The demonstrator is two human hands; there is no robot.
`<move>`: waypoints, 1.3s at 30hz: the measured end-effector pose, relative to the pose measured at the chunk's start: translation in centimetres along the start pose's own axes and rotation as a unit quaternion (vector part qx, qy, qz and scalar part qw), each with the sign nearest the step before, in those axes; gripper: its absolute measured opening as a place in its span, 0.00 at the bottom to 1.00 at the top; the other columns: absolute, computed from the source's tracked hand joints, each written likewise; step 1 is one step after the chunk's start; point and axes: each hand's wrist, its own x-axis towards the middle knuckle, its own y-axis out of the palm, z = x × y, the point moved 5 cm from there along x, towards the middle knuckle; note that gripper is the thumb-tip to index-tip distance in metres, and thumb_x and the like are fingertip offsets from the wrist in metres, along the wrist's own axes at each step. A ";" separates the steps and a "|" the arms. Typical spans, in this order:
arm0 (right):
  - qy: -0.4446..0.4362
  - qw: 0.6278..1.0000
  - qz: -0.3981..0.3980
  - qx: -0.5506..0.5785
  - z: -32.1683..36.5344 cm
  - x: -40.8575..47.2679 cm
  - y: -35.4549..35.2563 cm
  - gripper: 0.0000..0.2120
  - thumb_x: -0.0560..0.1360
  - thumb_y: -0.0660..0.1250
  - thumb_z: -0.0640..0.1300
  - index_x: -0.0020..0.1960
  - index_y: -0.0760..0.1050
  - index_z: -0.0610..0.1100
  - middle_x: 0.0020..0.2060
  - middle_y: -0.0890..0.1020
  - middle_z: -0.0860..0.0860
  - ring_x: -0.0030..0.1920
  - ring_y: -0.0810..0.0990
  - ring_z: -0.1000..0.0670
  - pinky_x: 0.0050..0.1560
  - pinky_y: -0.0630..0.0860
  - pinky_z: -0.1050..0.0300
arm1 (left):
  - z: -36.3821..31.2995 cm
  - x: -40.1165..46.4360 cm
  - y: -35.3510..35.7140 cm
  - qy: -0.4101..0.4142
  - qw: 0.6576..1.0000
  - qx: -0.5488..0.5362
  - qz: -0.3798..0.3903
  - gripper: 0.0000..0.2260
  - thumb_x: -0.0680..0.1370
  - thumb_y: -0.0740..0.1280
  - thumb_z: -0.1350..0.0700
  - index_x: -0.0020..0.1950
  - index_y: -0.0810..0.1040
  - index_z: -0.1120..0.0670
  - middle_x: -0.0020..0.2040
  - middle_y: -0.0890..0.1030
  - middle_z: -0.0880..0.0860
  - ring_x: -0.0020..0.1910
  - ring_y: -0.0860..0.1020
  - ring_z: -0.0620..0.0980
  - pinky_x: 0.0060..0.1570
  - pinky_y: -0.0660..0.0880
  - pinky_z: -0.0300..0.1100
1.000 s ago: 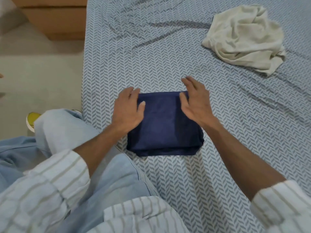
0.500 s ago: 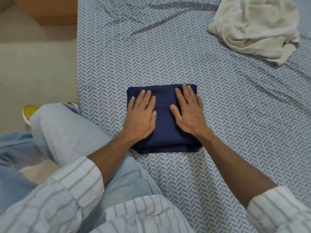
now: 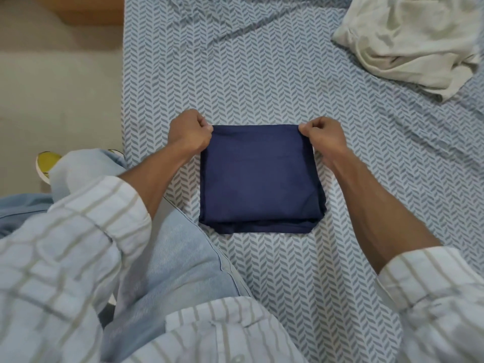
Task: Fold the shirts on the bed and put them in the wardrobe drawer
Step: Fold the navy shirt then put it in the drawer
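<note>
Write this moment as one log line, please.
left hand pinches navy shirt far corner | right hand pinches other | cream shirt unfolded

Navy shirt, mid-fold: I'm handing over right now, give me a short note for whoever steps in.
Left hand: pinching the far left corner of the navy shirt.
Right hand: pinching the far right corner of the same shirt.
Navy shirt: folded into a compact square, lying on the bed near its left edge, in front of the person.
Cream shirt: crumpled at the far right of the bed, untouched.
Done: navy shirt looks nearly or fully folded.
Left: finish or lift the navy shirt, fold the cream one, put both in the wardrobe drawer, which is not in view.
</note>
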 end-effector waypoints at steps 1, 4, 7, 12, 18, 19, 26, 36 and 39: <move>-0.008 0.999 -0.009 -0.046 -0.1 -0.3 0.0 0.18 0.63 0.71 0.64 0.42 0.77 0.52 0.40 0.83 0.57 0.47 0.83 0.50 0.60 0.78 0.40 | 0.1 -0.4 0.1 0.012 1.000 0.006 0.003 0.05 0.80 0.67 0.52 0.49 0.73 0.52 0.49 0.79 0.51 0.49 0.78 0.51 0.45 0.73 0.43; -0.019 0.990 0.017 -0.135 -1.0 -2.2 0.0 0.34 0.56 0.72 0.73 0.55 0.73 0.54 0.51 0.81 0.58 0.55 0.80 0.51 0.64 0.73 0.43 | 0.5 -2.2 0.1 0.012 0.999 0.023 0.030 0.28 0.71 0.74 0.38 0.59 0.71 0.55 0.51 0.77 0.49 0.50 0.76 0.50 0.49 0.75 0.47; -0.001 0.989 0.070 -0.132 -2.4 -3.5 0.0 0.35 0.53 0.79 0.69 0.54 0.74 0.55 0.51 0.83 0.59 0.54 0.82 0.50 0.64 0.74 0.40 | 1.5 -3.1 0.6 -0.043 0.993 0.032 0.101 0.37 0.56 0.81 0.36 0.56 0.77 0.56 0.50 0.82 0.50 0.49 0.80 0.52 0.53 0.79 0.50; 0.042 0.986 0.153 -0.051 -1.7 -5.0 0.1 0.12 0.66 0.80 0.40 0.47 0.80 0.47 0.47 0.85 0.50 0.46 0.83 0.51 0.47 0.81 0.55 | 1.1 -4.5 1.9 -0.043 0.989 0.030 0.142 0.28 0.62 0.83 0.51 0.57 0.79 0.58 0.52 0.83 0.53 0.51 0.81 0.53 0.47 0.79 0.45; 0.002 0.971 0.226 0.079 0.9 -5.7 -1.1 0.18 0.70 0.73 0.31 0.57 0.81 0.46 0.51 0.87 0.52 0.53 0.85 0.49 0.52 0.80 0.53 | 0.1 -5.7 0.7 -0.015 0.949 -0.267 0.168 0.16 0.76 0.71 0.67 0.61 0.80 0.55 0.53 0.85 0.50 0.50 0.83 0.46 0.46 0.80 0.37; -0.017 0.966 0.240 0.096 2.0 -5.8 -1.4 0.19 0.70 0.71 0.29 0.58 0.81 0.45 0.52 0.87 0.51 0.54 0.85 0.50 0.52 0.80 0.53 | -0.2 -5.3 0.0 -0.010 0.942 -0.293 0.165 0.16 0.76 0.70 0.69 0.61 0.80 0.56 0.53 0.85 0.51 0.50 0.84 0.46 0.48 0.81 0.38; -0.182 0.955 0.185 0.144 11.1 -3.9 -3.4 0.23 0.60 0.75 0.26 0.51 0.82 0.45 0.48 0.87 0.49 0.54 0.85 0.46 0.58 0.80 0.43 | -5.1 -1.5 -7.8 0.099 0.926 -0.339 0.133 0.17 0.71 0.69 0.77 0.50 0.82 0.57 0.45 0.87 0.51 0.49 0.84 0.50 0.52 0.80 0.45; -0.248 0.963 0.105 0.018 7.5 -4.0 -1.3 0.25 0.65 0.78 0.27 0.59 0.79 0.40 0.51 0.83 0.48 0.40 0.80 0.70 0.46 0.78 0.67 | -1.6 -0.6 -7.9 0.155 0.973 -0.157 0.071 0.21 0.60 0.80 0.65 0.52 0.84 0.61 0.39 0.85 0.49 0.39 0.80 0.43 0.42 0.80 0.43; -0.187 0.968 0.169 -0.011 2.7 -4.6 1.1 0.18 0.68 0.76 0.26 0.53 0.80 0.43 0.46 0.84 0.46 0.40 0.83 0.63 0.43 0.79 0.64 | 2.2 -0.8 -4.3 0.143 0.979 -0.078 0.124 0.09 0.66 0.76 0.67 0.43 0.82 0.67 0.35 0.79 0.54 0.35 0.74 0.41 0.36 0.74 0.43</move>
